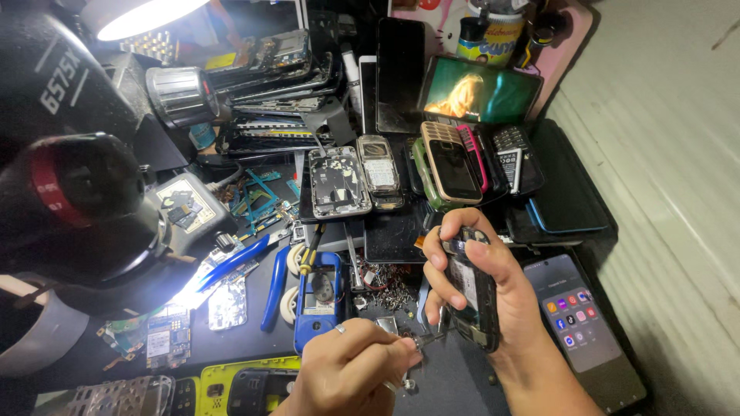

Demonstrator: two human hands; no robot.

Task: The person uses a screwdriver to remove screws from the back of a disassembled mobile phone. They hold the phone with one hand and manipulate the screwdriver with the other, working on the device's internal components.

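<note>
My right hand (pixel 493 296) grips a small black phone (pixel 474 296), held upright on edge above the dark mat, with the fingers wrapped round its left side. My left hand (pixel 351 370), a ring on one finger, pinches a thin metal tool like tweezers (pixel 428 339). The tool's tip points at the phone's lower end and almost touches it. Loose screws and small metal parts (pixel 385 285) lie on the mat just behind both hands.
A lit smartphone (pixel 578 323) lies to the right of my hand. Old keypad phones (pixel 451 162) and opened handsets (pixel 338 181) crowd the back. Blue-handled pliers (pixel 274 289), a blue device (pixel 317 300), circuit boards (pixel 168 339) and a microscope (pixel 77 192) with its lamp stand on the left.
</note>
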